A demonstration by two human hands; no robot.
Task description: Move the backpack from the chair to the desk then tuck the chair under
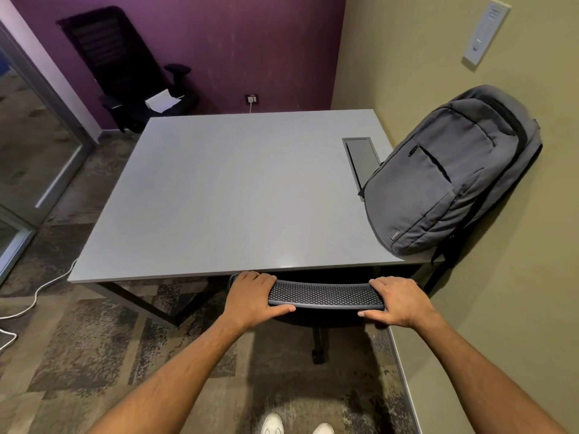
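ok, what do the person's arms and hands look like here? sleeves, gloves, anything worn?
Both arms are bare from the frame edge to the wrists: no sleeves in view. The left hand and right hand have no gloves, and no rings, watch or bands show on the visible sides. No markings visible. White shoes show at the bottom edge.

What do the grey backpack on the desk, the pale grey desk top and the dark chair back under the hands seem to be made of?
The grey backpack looks like matte woven fabric, with stitched seams and soft creases. The pale grey desk top seems a smooth laminate or painted board with a faint sheen; which one is unclear. The dark chair back shows perforated mesh, probably plastic or textile, on a solid rim.
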